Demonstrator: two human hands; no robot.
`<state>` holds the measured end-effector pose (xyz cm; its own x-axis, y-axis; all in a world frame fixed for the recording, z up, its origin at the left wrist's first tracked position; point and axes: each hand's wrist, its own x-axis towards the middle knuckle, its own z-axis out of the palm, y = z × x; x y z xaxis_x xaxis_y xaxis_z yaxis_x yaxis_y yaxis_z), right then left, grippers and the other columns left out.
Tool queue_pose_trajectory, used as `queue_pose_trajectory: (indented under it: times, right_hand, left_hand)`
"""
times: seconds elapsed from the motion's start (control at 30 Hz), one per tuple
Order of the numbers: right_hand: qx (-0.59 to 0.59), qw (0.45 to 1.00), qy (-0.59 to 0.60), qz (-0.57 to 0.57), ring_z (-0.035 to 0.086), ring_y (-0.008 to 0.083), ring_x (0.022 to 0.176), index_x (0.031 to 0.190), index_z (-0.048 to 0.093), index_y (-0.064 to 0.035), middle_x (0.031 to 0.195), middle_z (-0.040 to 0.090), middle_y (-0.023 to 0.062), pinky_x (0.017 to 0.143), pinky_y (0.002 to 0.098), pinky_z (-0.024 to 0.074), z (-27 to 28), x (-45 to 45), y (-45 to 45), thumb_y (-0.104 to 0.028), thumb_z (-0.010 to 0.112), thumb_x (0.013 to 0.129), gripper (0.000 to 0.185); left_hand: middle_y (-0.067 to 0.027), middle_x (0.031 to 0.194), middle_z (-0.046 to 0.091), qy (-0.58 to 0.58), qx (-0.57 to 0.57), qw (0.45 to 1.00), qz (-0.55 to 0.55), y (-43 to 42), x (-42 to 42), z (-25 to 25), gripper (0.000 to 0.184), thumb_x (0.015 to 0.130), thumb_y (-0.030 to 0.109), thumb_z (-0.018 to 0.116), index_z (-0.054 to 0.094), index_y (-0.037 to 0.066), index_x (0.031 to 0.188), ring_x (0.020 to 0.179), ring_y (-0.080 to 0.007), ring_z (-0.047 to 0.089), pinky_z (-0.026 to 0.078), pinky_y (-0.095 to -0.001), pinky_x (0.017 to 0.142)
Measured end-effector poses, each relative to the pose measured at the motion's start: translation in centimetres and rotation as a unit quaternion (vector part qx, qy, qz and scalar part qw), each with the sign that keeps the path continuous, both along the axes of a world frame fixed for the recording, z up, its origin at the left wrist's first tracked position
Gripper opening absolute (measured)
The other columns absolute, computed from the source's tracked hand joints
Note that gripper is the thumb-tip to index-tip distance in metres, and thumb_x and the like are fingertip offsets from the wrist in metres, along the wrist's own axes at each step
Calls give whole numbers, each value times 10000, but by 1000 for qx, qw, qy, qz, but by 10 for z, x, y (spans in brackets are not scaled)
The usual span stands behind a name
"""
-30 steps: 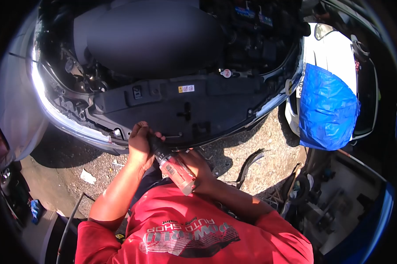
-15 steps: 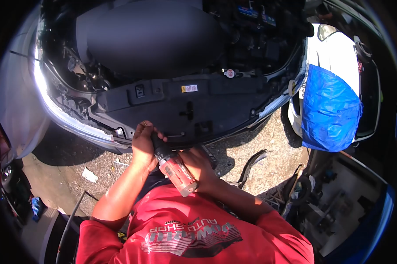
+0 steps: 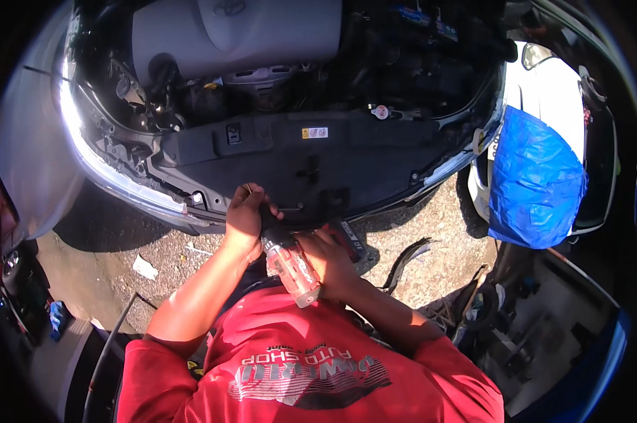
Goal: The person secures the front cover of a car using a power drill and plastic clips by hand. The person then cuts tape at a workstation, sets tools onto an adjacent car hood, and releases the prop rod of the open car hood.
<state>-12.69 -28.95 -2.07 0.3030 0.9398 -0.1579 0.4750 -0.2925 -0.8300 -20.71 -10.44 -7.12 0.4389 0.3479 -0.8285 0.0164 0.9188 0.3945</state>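
Note:
My right hand [image 3: 327, 259] is wrapped around the grip of a red and black cordless drill [image 3: 294, 271], whose chuck points up and left toward the car. The battery end juts out beyond that hand. Beside the chuck, my left hand [image 3: 244, 220] is closed, with thumb and fingers pinched on something thin and pale, too small to name. Both hands are just in front of the black radiator cover panel [image 3: 262, 166] at the car's open front. A small metal bolt or rod lies at the panel's front edge, close to my left fingertips.
A grey engine cover [image 3: 241, 35] and the radiator cap [image 3: 380, 111] sit in the engine bay. A white car with a blue sheet [image 3: 537, 180] stands to the right. On the gravel lie a black curved strip [image 3: 407, 264] and a white scrap [image 3: 145, 267]. Assorted parts [image 3: 484, 303] are lower right.
The dark blurred oval over the engine bay is gone, so the engine cover shows. Both hands and the drill appear slightly further right, as does the car; the grips look the same.

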Motion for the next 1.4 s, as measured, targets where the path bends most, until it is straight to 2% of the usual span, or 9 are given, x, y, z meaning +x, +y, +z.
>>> queue_pose_trajectory:
  times: [0.13, 0.23, 0.27, 0.33, 0.4, 0.43, 0.67, 0.87, 1.4]
  right_hand:
    - [33, 995, 59, -72, 607, 417, 1133, 1339, 565, -38, 1220, 625, 199, 948, 502, 511, -22, 2, -27, -289, 781, 756, 671]
    - [-158, 940, 235, -189, 629, 402, 1091, 1304, 579, -40, 1206, 627, 183, 932, 470, 519, -59, -15, -67, -192, 771, 764, 593]
    - [-163, 956, 158, -184, 638, 389, 1080, 1292, 583, -42, 1211, 631, 177, 928, 465, 523, -51, -9, -74, -147, 769, 769, 565]
    - [-134, 974, 56, -174, 674, 317, 1037, 1281, 584, -41, 1183, 660, 157, 896, 420, 543, -42, 0, -81, -64, 763, 783, 529]
    - [-101, 932, 231, -262, 692, 268, 977, 1283, 579, -36, 1096, 680, 121, 831, 375, 555, -47, -3, -87, -43, 748, 805, 507]
    - [-72, 975, 105, -179, 697, 231, 912, 1260, 579, -33, 1040, 681, 93, 782, 339, 555, -25, 4, -67, -27, 739, 814, 474]
    - [-95, 975, 129, -155, 655, 164, 843, 1228, 561, -48, 1014, 669, 50, 741, 312, 544, -33, -9, -63, -24, 742, 809, 457]
    - [-98, 984, 110, -104, 708, 332, 895, 1312, 557, -49, 1057, 690, 125, 782, 396, 574, -45, -13, -54, -53, 747, 802, 544]
    - [-30, 998, 46, 43, 626, 385, 986, 1395, 551, 4, 1136, 648, 189, 850, 449, 527, -40, -33, 31, -151, 803, 734, 723]
  left_hand:
    - [-95, 1000, 627, -20, -11, 997, -73, -1, -10, -24, 165, 1095, 234, 533, 572, 91, 1169, 858, -229, 670, 577, -381, 824]
    - [-130, 1110, 641, 45, 355, 864, -355, 18, -41, -40, 305, 1047, 256, 609, 586, 62, 1282, 1012, -289, 656, 539, -417, 893]
    - [-130, 1110, 641, 51, 355, 864, -352, 22, -48, -46, 305, 1047, 256, 609, 586, 62, 1282, 1012, -289, 656, 539, -417, 893]
    - [-117, 1152, 650, 67, 703, 439, -556, 27, -64, -64, 368, 952, 215, 642, 595, 63, 1283, 1133, -274, 611, 493, -437, 965]
    - [-84, 1175, 647, 60, 699, 419, -577, 16, -72, -84, 391, 919, 251, 637, 641, 88, 1276, 1149, -283, 585, 450, -476, 1016]
    - [-74, 1142, 647, 66, 695, 410, -586, 13, -73, -91, 409, 924, 271, 641, 635, 95, 1295, 1127, -281, 588, 462, -468, 992]
    - [-132, 1018, 658, 85, 676, 411, -606, 8, -79, -97, 308, 950, 207, 594, 630, -14, 1162, 1029, -320, 653, 549, -418, 880]
    - [-216, 1173, 608, 193, 491, 637, -563, 89, -154, -15, 400, 938, 126, 631, 597, 110, 1336, 1074, -444, 647, 551, -519, 921]
    - [-216, 1138, 687, 301, 491, 499, -647, 120, -128, -33, 347, 915, 198, 617, 663, 83, 1239, 978, -399, 732, 595, -503, 846]
